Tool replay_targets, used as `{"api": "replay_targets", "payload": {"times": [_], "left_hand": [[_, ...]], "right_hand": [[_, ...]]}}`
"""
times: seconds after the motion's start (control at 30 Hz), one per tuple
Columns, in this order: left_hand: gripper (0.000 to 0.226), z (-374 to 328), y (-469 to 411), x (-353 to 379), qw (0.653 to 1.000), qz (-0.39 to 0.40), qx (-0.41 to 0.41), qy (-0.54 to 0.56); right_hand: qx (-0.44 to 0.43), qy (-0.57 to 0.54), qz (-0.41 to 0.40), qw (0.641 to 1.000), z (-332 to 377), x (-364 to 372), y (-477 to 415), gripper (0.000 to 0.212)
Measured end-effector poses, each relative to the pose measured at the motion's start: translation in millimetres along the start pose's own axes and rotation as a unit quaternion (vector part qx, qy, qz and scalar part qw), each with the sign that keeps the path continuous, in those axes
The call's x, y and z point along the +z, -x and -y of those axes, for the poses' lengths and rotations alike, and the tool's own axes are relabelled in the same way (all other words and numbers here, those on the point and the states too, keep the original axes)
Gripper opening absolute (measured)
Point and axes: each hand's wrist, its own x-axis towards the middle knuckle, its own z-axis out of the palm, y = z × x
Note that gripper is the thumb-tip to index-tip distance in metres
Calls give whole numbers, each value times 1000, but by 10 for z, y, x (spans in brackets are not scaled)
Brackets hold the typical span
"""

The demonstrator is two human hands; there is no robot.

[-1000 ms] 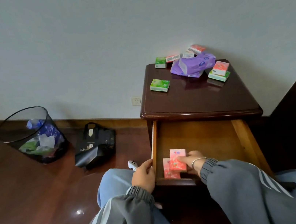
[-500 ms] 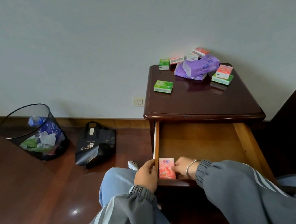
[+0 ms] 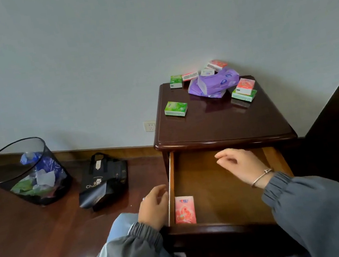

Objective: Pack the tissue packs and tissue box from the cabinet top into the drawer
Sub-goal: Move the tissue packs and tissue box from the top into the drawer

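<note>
The drawer (image 3: 221, 188) stands pulled out under the cabinet (image 3: 218, 125), and a pink pack (image 3: 184, 209) lies flat in its front left corner, against the left wall. The right hand (image 3: 241, 165) hovers above the middle of the drawer, fingers (image 3: 223, 155) loosely spread and empty, a bracelet at the wrist. The left hand (image 3: 154, 206) sits at the outer left side of the drawer, fingers lightly curled and holding nothing; whether it touches the wood cannot be told. On the cabinet top, a green pack (image 3: 175, 109) lies alone near the left front; a purple tissue bag (image 3: 214, 83) sits at the back, with small packs (image 3: 189, 76) behind it along the wall and a pink-on-green stack (image 3: 244, 89) just to its right. A bin (image 3: 27, 171) and a black bag (image 3: 103, 180) stand on the floor at left
</note>
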Motion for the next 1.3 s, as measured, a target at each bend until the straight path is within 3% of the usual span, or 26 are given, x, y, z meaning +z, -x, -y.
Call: {"api": "replay_targets", "payload": {"times": [0.07, 0.13, 0.27, 0.37, 0.57, 0.7, 0.83, 1.03, 1.2, 1.3], "left_hand": [[31, -148, -141, -75, 998, -35, 46, -14], [30, -336, -290, -122, 993, -65, 98, -24], [31, -744, -641, -119, 976, -83, 195, -57], [31, -1097, -970, -32, 957, -71, 260, -105], [34, -1996, -1611, 487, 924, -27, 355, -139], [51, -2672, -2068, 996, 885, 3, 417, -206], [64, -3130, -2461, 1463, 825, -5, 447, -347], [64, -3255, -2780, 1914, 744, -16, 441, -502], [62, -3024, -2728, 1910, 753, 19, 489, -439], [70, -2882, -2638, 1809, 822, 78, 480, -297]], "right_hand": [[-15, 23, -112, 993, -298, -288, -146, 24], [9, 86, -152, 985, -645, -537, -328, 32], [115, 210, -88, 967, -1157, -797, -657, 61], [155, 244, -38, 957, -1270, -769, -893, 68], [153, 307, -140, 929, -1322, -543, -950, 64], [134, 296, -199, 925, -1306, -513, -941, 60], [134, 286, -207, 926, -1302, -513, -940, 60], [129, 265, -215, 931, -1325, -517, -940, 60], [126, 251, -225, 933, -1335, -527, -940, 60], [124, 245, -234, 933, -1335, -525, -941, 59]]}}
